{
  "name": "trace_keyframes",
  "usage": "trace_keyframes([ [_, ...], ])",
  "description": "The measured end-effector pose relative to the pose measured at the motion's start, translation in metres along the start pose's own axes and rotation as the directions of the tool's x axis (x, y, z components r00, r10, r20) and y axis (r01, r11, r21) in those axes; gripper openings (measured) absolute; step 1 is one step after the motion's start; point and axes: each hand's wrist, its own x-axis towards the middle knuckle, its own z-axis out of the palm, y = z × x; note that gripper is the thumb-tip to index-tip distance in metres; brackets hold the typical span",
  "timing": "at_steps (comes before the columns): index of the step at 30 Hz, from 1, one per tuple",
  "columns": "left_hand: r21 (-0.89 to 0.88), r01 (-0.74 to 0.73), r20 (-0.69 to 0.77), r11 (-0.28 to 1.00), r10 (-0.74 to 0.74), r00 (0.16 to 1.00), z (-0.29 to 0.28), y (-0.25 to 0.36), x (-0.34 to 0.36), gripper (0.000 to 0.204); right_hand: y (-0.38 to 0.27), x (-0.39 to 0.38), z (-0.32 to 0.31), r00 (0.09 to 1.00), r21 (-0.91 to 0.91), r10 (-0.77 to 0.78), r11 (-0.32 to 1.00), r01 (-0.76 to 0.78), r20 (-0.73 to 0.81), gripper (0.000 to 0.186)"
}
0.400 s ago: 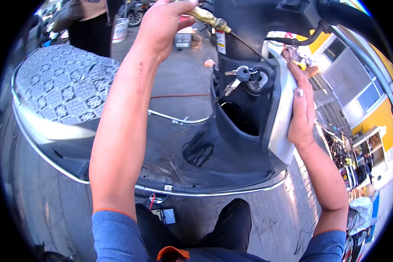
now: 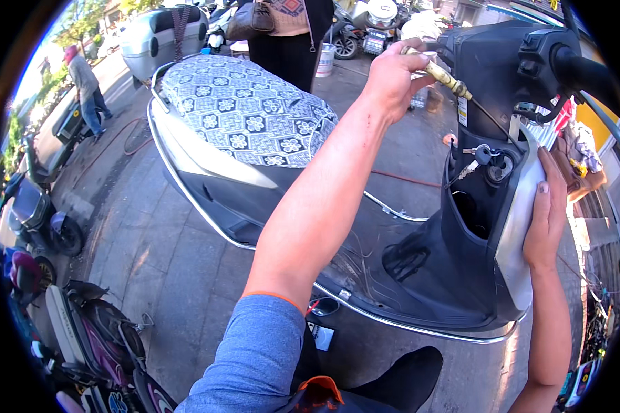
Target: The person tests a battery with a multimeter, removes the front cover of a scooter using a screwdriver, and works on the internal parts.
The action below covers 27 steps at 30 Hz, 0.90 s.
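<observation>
Lower centre of frame: blue sleeve [image 2: 255, 358] and dark shoe [image 2: 406, 375] over paved ground [image 2: 165, 275]. Lower left: parked scooters [image 2: 89, 337]. Centre: dark scooter [image 2: 420, 268] with chrome-edged footboard; patterned seat cover [image 2: 244, 113] at upper centre. Right edge: right hand [image 2: 548, 210] lay flat, fingers extended together, against the pale front panel [image 2: 517, 227], clamped on nothing. Just left of it, key [image 2: 479, 157] sat in the ignition. Upper right: left hand [image 2: 393, 76] was closed around a yellow-handled screwdriver [image 2: 444, 76], shaft angled toward the key. Upper centre, beyond: standing person [image 2: 289, 34] with a bag.
</observation>
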Motion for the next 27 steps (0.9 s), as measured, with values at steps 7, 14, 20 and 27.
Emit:
trace_keyframes([
  [7,0.327,0.014,-0.188,0.945,0.050,0.981,0.021,-0.016,0.013,0.045,0.000,0.002,0.000,0.998,-0.008,-0.043,0.999,0.043,-0.036,0.050],
  [14,0.310,-0.039,-0.144,0.950,0.088,0.986,0.009,-0.011,0.010,0.057,0.001,0.006,0.007,0.992,-0.017,-0.074,0.997,0.073,-0.102,0.049],
  [20,0.124,-0.023,-0.083,0.992,0.034,0.996,0.008,-0.012,0.007,0.051,0.005,0.004,0.002,0.995,-0.027,-0.058,0.998,0.056,-0.082,0.050],
  [27,0.466,0.053,-0.176,0.883,0.034,0.984,0.017,-0.008,0.001,0.052,0.004,0.003,0.002,0.998,-0.024,-0.045,0.999,0.044,-0.050,0.049],
])
